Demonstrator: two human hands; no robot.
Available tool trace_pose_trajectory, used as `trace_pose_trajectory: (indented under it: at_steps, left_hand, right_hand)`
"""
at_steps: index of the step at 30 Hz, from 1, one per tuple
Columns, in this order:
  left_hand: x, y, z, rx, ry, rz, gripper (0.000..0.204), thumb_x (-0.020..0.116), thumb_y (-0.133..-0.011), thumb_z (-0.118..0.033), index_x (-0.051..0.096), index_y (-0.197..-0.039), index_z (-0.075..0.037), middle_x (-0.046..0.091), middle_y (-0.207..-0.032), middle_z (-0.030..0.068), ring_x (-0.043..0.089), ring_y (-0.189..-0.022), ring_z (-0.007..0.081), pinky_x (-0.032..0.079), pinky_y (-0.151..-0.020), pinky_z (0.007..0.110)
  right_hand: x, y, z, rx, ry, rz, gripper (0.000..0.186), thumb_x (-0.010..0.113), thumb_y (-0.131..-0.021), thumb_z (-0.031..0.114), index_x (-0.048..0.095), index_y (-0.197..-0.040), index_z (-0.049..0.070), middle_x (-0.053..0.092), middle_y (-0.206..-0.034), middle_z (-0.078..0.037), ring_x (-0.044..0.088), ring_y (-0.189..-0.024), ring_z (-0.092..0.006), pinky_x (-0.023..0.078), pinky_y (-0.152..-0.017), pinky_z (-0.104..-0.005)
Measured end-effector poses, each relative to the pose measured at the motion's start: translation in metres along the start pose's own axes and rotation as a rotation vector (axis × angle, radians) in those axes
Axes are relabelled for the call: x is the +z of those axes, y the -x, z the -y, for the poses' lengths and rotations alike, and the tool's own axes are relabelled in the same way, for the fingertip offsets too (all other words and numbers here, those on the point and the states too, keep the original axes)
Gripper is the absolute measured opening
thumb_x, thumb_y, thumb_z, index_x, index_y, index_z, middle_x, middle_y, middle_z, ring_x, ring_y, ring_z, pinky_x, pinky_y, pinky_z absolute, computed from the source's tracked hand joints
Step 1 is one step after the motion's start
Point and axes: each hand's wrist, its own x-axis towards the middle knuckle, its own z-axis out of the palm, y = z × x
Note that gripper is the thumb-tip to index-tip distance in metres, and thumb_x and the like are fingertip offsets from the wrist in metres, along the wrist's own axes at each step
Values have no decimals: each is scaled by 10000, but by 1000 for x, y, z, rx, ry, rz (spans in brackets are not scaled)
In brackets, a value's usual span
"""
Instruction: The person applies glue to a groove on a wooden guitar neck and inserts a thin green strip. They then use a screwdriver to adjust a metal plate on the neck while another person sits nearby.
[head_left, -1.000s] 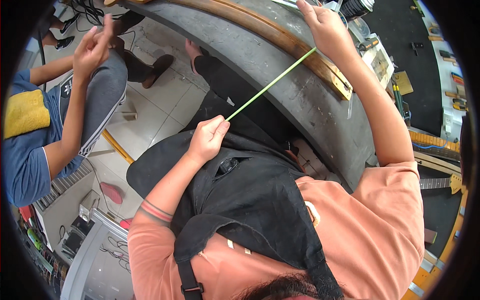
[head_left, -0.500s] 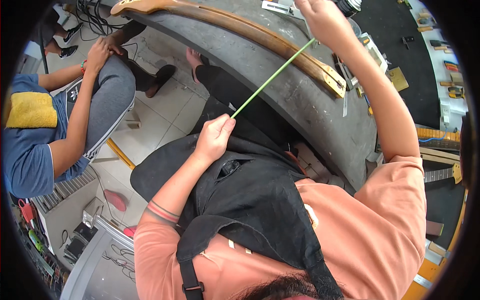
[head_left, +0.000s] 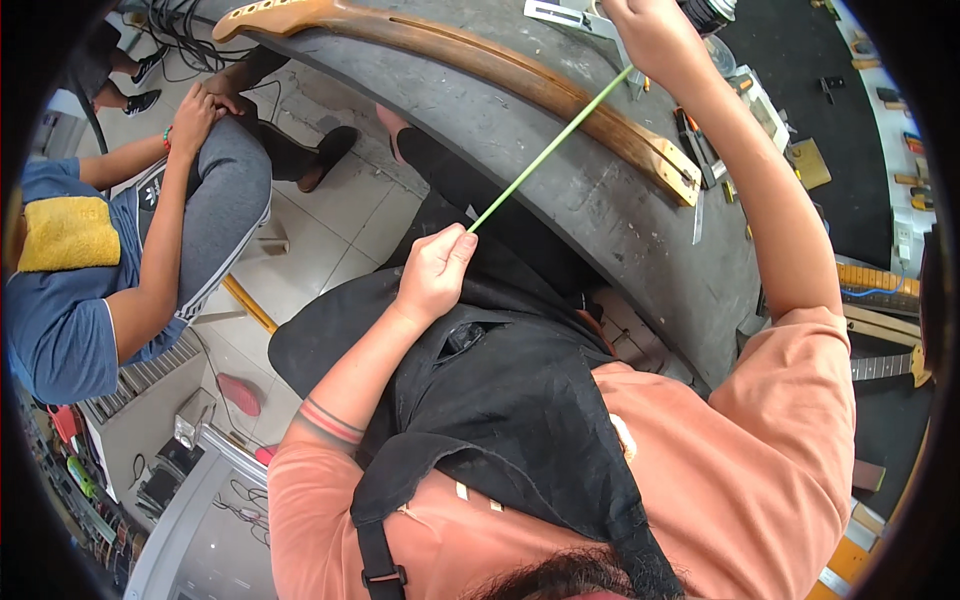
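A thin, straight green strip [head_left: 545, 155] runs diagonally between my hands, across the edge of the grey bench [head_left: 640, 250]. Low over my black apron [head_left: 500, 400], my left hand [head_left: 435, 270] grips one end, thumb on top. My right hand [head_left: 650, 40] is raised at the top with the other end in its curled fingers; their tips are cut off by the picture's edge. Beneath the strip lies a brown wooden guitar neck [head_left: 470, 55] with a channel along it, beside a pale metal tool [head_left: 565, 15] that my right hand partly hides.
At left a seated person in blue [head_left: 70, 330] holds their hands at a knee. Cables [head_left: 175, 30] lie behind them. The bench's right holds tools [head_left: 695, 145], a can [head_left: 710, 12], a yellow pad [head_left: 808, 162] and a black mat [head_left: 840, 220]. More guitar necks [head_left: 880, 365] lie at right.
Both my hands have shifted slightly up, my left also rightward, still holding the strip. The seated person's raised hand has come down to the knee.
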Motion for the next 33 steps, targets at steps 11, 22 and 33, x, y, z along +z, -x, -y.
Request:
trace_pose_trajectory:
  at_steps: [11,22,33]
  left_hand:
    - [-1,-4,3,30,-7,6,403,610,-1133,-200,486,-812,10,465,-676,132,461,-581,276,402,-584,406]
    - [-7,-7,-42,77,-27,-20,226,596,-1086,-187,698,-1033,7,706,-937,213,712,-868,409,557,-794,463]
    - [-2,6,-35,18,-131,-10,318,533,-1162,-281,624,-1034,-4,654,-895,170,664,-836,372,509,-771,451]
  right_hand:
    - [-5,-2,-4,86,37,49,672,467,-1158,468,681,-886,-108,661,-836,-353,637,-810,-531,498,-793,-562]
    - [-18,-38,-78,-574,550,-36,588,569,-973,-24,554,-1558,43,718,-1165,-224,696,-1104,-420,559,-976,-497]
    - [-9,-45,-58,12,-49,72,624,504,-1158,450,613,-1092,-160,665,-1022,-329,605,-959,-446,479,-969,-467]
